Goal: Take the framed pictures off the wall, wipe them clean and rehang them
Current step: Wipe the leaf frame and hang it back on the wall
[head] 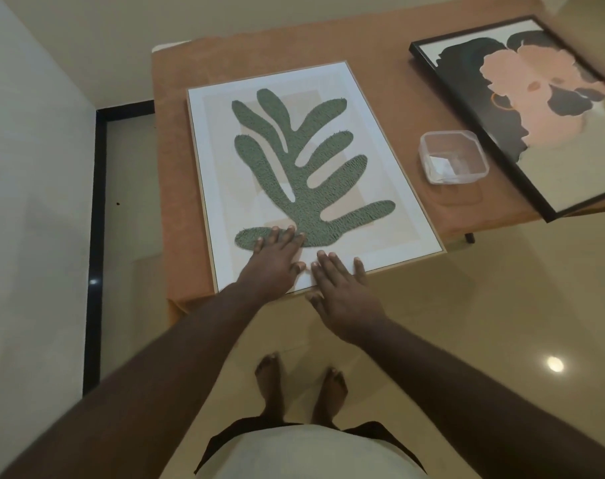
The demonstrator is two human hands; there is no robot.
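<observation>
Fingers of both hands lie straight: left hand (275, 261) flat on the pale-framed green leaf picture (308, 167), right hand (342, 292) touching its near edge.

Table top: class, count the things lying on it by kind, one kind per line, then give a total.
Framed pictures: 2, the green leaf picture and the black-framed picture
Clear plastic containers: 1, the container between them
Hands resting on the leaf picture: 2, left hand, right hand
Total: 5
</observation>
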